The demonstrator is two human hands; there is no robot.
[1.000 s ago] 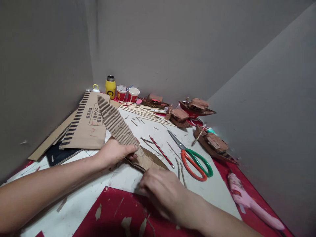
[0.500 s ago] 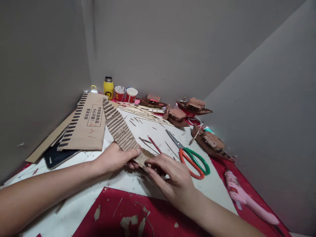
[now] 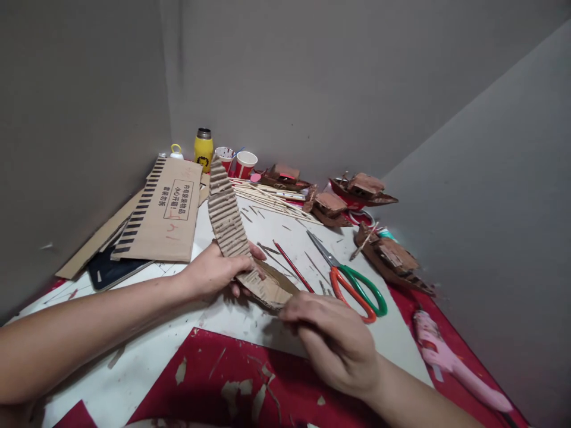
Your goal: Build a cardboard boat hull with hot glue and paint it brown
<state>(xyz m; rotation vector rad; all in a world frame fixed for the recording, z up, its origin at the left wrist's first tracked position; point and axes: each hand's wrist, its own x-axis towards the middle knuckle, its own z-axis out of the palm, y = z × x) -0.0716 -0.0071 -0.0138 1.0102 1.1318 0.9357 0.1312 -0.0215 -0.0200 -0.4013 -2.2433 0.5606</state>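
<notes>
A long piece of corrugated cardboard (image 3: 227, 217), ridged and tapered to a point, stands tilted up in my left hand (image 3: 216, 267). My left thumb presses on its ridged face, the other fingers behind. Its lower end lies against a boat-shaped cardboard hull (image 3: 276, 290), which my left hand also supports. At the hull's near right tip, the fingers of my right hand (image 3: 332, 339) are pinched together; what exactly lies between them is partly hidden. Beyond the hull is a red pencil (image 3: 292, 264). Scissors (image 3: 352, 285) with one orange and one green handle lie near my right hand.
Several brown model boats (image 3: 392, 255) line the back and right. A pink glue gun (image 3: 457, 362) lies at the right edge. Thin wooden sticks (image 3: 276, 196), paper cups (image 3: 245, 164) and a yellow bottle (image 3: 204, 148) are at the back; a printed cardboard sheet (image 3: 160, 208) lies left.
The corrugated piece has swung more upright, and more of the hull beneath it shows. My right hand has shifted right and slightly down. The whole view has moved a little.
</notes>
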